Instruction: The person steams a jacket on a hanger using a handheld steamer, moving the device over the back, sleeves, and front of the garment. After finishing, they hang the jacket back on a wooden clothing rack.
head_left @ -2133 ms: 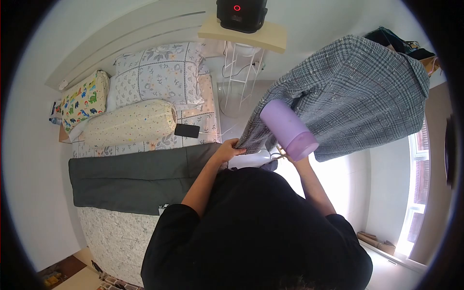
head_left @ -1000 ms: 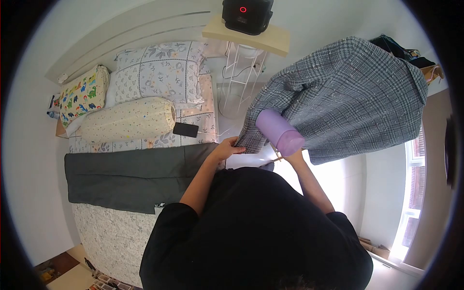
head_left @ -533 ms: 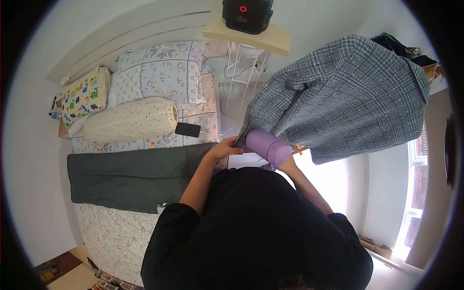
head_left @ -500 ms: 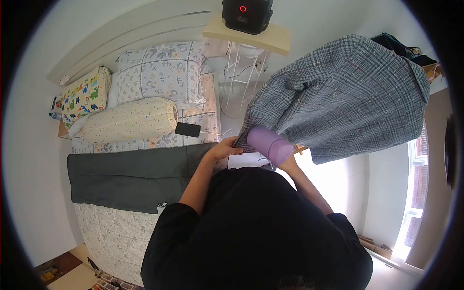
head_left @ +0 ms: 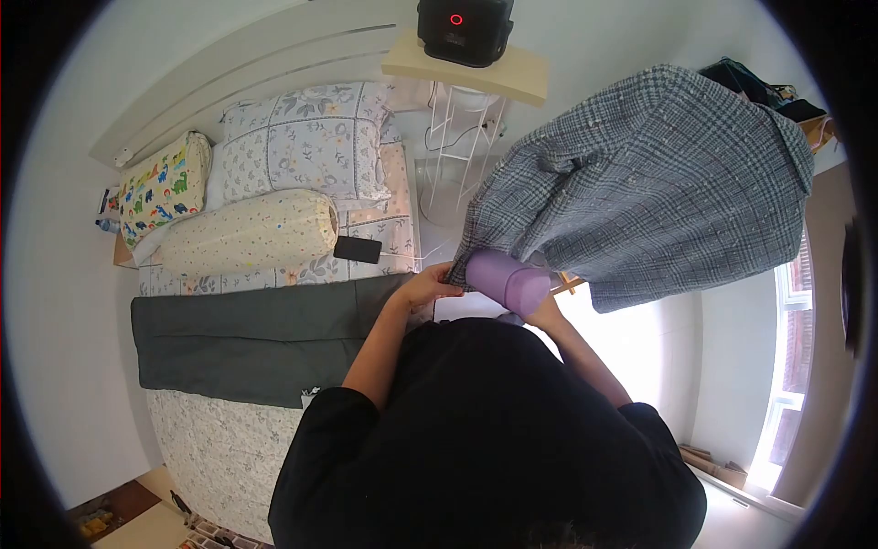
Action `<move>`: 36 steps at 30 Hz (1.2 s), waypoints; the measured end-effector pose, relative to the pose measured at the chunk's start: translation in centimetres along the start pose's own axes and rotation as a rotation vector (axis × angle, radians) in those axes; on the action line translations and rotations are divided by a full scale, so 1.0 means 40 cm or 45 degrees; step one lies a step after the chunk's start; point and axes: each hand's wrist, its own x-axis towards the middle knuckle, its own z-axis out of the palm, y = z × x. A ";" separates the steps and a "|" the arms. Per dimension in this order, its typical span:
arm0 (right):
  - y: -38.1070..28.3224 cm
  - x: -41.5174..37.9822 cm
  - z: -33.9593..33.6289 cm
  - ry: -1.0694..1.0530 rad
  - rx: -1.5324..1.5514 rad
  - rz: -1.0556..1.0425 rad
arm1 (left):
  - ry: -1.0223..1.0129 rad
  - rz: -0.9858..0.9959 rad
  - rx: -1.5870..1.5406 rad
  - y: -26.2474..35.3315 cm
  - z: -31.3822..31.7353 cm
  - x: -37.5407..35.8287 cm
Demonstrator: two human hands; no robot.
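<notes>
A grey plaid jacket (head_left: 668, 183) hangs at the upper right, one sleeve (head_left: 498, 206) drawn down towards me. My left hand (head_left: 433, 285) is closed on the edge of that sleeve near its cuff. In my right hand (head_left: 546, 316) is a purple handheld garment steamer (head_left: 503, 279), its wide end against the sleeve close to my left hand. Most of the right-hand fingers are hidden behind the steamer. Below the sleeve, a white surface (head_left: 457, 306) shows partly between my arms.
On the left stands a bed with patterned pillows (head_left: 306, 142), a bolster (head_left: 247, 233), a black phone (head_left: 358, 250) and folded dark grey trousers (head_left: 247, 339). A black device (head_left: 465, 32) sits on a cream shelf (head_left: 521, 78) above a white wire rack (head_left: 457, 137). A window (head_left: 791, 366) is at right.
The steamer has shifted very slightly downward against the sleeve. Both hands keep their holds, and the view has moved a little.
</notes>
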 end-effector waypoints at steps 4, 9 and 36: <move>0.036 -0.003 0.008 -0.029 -0.184 -0.065 | 0.041 -0.021 -0.009 0.000 -0.008 -0.002; 0.033 0.015 -0.075 0.226 -0.512 -0.180 | 0.113 -0.017 0.020 -0.006 -0.018 0.001; 0.028 -0.057 -0.304 0.725 -0.615 -0.138 | 0.596 0.069 1.149 0.007 0.022 0.065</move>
